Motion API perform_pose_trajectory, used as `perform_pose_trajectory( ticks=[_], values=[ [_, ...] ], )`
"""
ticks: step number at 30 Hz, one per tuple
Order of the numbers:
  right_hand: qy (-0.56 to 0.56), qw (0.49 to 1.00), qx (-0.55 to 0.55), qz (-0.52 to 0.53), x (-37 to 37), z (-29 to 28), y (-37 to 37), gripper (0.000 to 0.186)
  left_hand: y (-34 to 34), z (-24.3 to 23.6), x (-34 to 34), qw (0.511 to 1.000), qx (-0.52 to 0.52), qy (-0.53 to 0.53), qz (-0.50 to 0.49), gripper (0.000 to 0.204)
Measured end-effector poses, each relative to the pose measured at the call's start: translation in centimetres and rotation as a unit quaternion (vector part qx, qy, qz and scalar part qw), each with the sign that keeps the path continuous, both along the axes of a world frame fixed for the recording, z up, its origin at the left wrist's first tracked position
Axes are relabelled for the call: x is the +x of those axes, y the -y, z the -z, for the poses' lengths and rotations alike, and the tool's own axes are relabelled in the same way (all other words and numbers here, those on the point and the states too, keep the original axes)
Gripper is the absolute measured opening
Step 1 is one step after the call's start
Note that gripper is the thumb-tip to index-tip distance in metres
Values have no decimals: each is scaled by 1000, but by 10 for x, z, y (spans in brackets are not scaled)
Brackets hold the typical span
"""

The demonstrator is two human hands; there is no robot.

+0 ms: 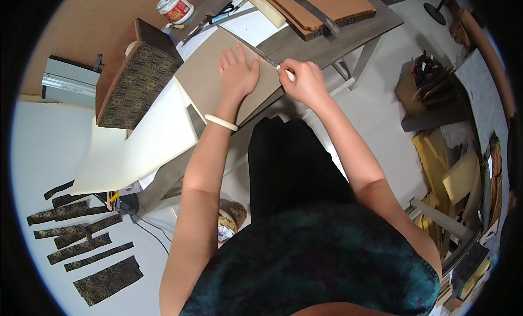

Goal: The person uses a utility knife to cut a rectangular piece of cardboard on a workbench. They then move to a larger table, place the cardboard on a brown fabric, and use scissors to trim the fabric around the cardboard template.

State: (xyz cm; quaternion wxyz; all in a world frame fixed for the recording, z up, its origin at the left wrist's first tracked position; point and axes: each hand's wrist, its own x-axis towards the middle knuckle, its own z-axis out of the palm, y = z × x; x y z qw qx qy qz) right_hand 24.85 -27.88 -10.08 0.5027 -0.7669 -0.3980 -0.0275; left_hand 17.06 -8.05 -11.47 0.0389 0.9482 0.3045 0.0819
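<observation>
Left hand lies flat, fingers spread, on a flat grey-beige rectangular board, which sits on the dark grey wooden counter in front of the person. Right hand is closed round a slim white-handled tool at the board's right edge; its tip is by a thin dark metal strip along the far-right edge. Can't tell if the tip is a blade.

Main risk, prob.: slippage. If the left palm eases off, or pressure is uneven, board &/or strip could shift & the tool run off line. Left thumb is near that edge, so a sharp tip jumping inward could nick it. Board's near side is close to the counter's near edge, so a hard push there might tip it.

Also, a dark gold-patterned box w/ brown sides stands just beside the board's left corner, near a big white sheet drooping off the counter; a leftward shove could bump the box, & a snagged sheet might drag it.
</observation>
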Motion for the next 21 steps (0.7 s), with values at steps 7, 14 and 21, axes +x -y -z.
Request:
perform_pose_trajectory(
  ticks=[7,14,21],
  values=[
    [-12,1000,-17,-19,-3,0,12,9,-6,7,-5,1000,17,14,0,82],
    [-22,999,-22,-28,-8,6,17,10,-6,4,-8,1000,8,18,0,82],
    [-5,1000,-24,-14,-3,7,-2,12,0,-1,-7,1000,3,3,3,77]
  ],
)
